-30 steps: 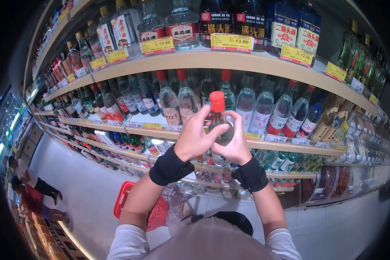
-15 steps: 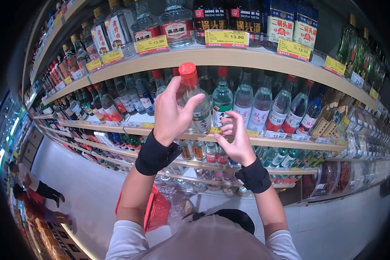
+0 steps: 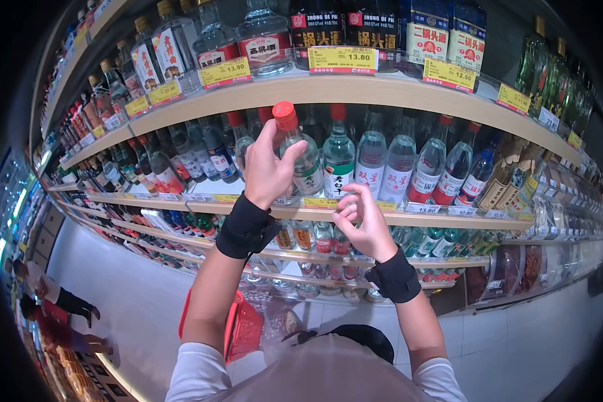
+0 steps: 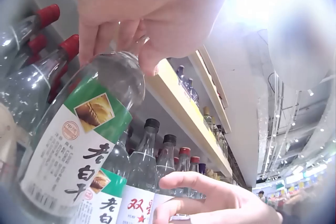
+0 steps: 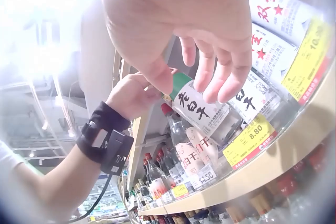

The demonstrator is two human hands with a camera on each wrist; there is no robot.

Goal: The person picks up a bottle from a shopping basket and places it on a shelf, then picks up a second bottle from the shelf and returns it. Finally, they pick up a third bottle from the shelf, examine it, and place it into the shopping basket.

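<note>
My left hand (image 3: 268, 171) grips a clear glass liquor bottle (image 3: 307, 166) with a red cap by its neck, at the front of the middle shelf. In the left wrist view the bottle's green and white label (image 4: 79, 145) faces out and the bottle leans. Just right of it stands a matching red-capped bottle (image 3: 339, 161) with the same label. My right hand (image 3: 365, 222) hovers in front of the shelf edge with fingers loosely bent and nothing in them. The left palm hides part of the held bottle's neck.
Clear bottles with white labels (image 3: 400, 167) line the shelf to the right. Above juts another wooden shelf edge (image 3: 328, 86) with yellow price tags. A red shopping basket (image 3: 244, 328) is on the floor by me, and two people (image 3: 60, 301) stand far left.
Both hands were on the bottle in front of me. The right hand let go, and the left carried the bottle left and in to the shelf beside its match.
</note>
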